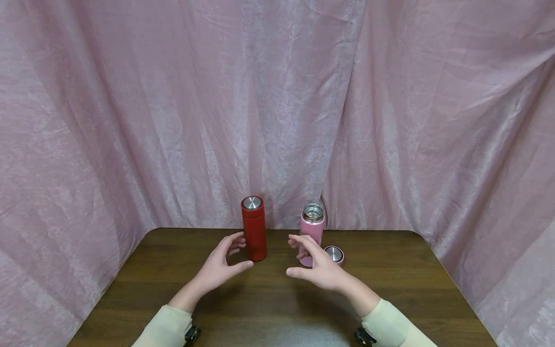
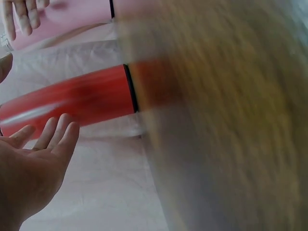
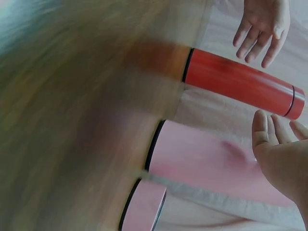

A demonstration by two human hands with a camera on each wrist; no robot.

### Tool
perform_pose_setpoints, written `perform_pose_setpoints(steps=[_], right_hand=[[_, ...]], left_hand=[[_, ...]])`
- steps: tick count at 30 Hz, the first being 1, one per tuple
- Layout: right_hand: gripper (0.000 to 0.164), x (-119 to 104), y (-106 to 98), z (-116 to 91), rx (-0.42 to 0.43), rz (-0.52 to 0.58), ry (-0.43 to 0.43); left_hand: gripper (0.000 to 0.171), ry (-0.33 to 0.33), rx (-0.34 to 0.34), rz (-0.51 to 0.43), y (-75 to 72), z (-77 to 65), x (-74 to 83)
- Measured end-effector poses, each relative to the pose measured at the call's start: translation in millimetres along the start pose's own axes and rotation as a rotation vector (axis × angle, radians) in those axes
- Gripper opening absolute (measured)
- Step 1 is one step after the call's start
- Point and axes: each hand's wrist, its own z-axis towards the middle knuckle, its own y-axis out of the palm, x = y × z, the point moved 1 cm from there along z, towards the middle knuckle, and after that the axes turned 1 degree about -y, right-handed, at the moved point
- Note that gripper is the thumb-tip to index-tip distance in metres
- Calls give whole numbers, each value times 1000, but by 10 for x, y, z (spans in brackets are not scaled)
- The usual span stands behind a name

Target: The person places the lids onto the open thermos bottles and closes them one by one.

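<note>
A red thermos bottle [image 1: 255,236] stands upright on the table with its steel-topped lid on. Just left of it, my left hand [image 1: 222,260] hovers with fingers spread and loosely bent, holding nothing. To the right stands a pink thermos bottle [image 1: 313,230] whose steel mouth is uncovered. My right hand [image 1: 320,265] is in front of the pink bottle, thumb and fingers apart, with nothing in it. The pink lid [image 1: 335,254] sits on the table right of that bottle, partly behind the right hand. Both wrist views show the red bottle [image 2: 72,98] and the pink bottle [image 3: 202,161] near the fingers.
A dark brown wooden table [image 1: 269,308] with rounded far corners carries the bottles. Pink curtains [image 1: 208,120] hang closely behind it and along both sides. Black bands [image 1: 192,333] show at the sleeve cuffs.
</note>
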Motion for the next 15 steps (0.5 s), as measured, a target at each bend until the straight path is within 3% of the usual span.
perform_pose_setpoints(steps=[9, 15], right_hand=[[80, 79, -175, -276, 12, -14, -2], [82, 121, -310, -415, 20, -33, -1]], left_hand=[[81, 65, -66, 3, 133, 20, 117], [86, 19, -121, -10, 254, 57, 197]])
